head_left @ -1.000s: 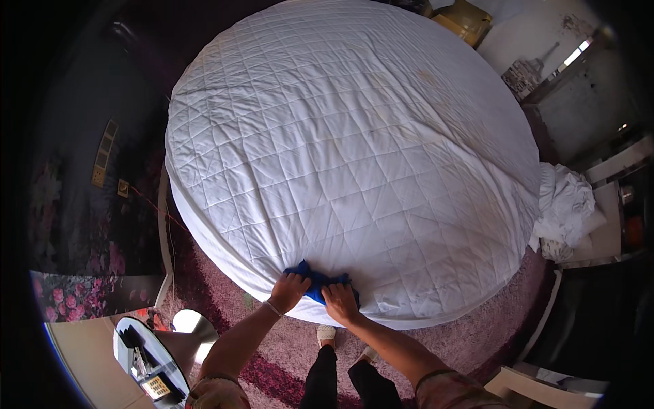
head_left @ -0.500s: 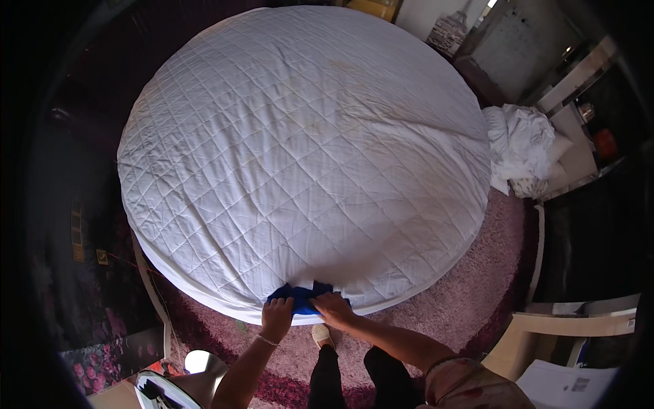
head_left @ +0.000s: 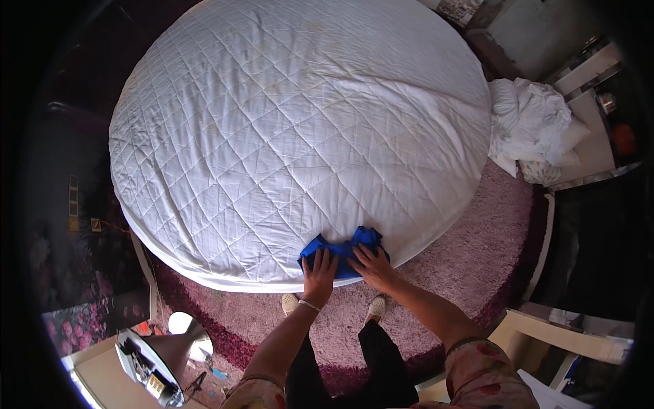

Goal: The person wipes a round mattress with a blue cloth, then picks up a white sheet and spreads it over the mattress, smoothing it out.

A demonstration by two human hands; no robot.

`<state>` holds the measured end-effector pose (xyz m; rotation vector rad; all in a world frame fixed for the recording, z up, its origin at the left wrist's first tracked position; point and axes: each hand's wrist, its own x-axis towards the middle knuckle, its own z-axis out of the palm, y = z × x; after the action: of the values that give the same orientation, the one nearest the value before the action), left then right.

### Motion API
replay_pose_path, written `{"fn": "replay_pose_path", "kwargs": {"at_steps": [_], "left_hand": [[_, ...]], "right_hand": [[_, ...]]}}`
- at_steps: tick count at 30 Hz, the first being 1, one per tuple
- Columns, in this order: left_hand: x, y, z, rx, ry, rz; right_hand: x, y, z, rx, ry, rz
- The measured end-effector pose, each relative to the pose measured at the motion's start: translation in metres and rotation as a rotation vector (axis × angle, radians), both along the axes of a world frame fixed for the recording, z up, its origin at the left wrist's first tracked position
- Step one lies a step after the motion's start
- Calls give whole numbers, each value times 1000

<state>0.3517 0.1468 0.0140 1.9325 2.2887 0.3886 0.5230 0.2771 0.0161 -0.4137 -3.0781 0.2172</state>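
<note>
A bright blue cloth (head_left: 347,253) lies crumpled on the near edge of a round bed with a white quilted cover (head_left: 272,150). My left hand (head_left: 318,275) rests on the cloth's left part, fingers stretched out over it. On its right part lies my right hand (head_left: 374,267), with fingers apart and pointing up and left. Both palms press down near the front rim of the bed, and a little of the cloth is hidden beneath them. The quilted cover has creases and faint yellowish stains toward its far middle.
A pink rug (head_left: 449,252) with a dark purple border surrounds the bed. White bedding (head_left: 528,123) is heaped at the far right. A shiny cone-shaped lamp (head_left: 170,344) stands at lower left, and an open wooden shelf unit (head_left: 579,337) at lower right.
My hands, bunched on the cloth before, now lie flatter with fingers spread. The blue cloth is more opened out and sits farther right along the edge. The view has shifted, and both shoes show.
</note>
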Motion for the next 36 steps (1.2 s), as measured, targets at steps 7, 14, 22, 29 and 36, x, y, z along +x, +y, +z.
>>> {"fn": "replay_pose_path", "kwargs": {"at_steps": [7,14,22,29,36], "left_hand": [[34,-8,-12,-82,250,82],[33,0,-18,-105,117,88],[52,-29,-24,6,127,107],[80,26,69,-70,-85,142],[128,149,68,208,-92,179]], "right_hand": [[18,-4,-30,-1,156,70],[17,2,-28,-46,168,108],[31,-15,-21,-109,142,109],[65,43,55,-216,126,29],[100,174,87,73,243,71]]}}
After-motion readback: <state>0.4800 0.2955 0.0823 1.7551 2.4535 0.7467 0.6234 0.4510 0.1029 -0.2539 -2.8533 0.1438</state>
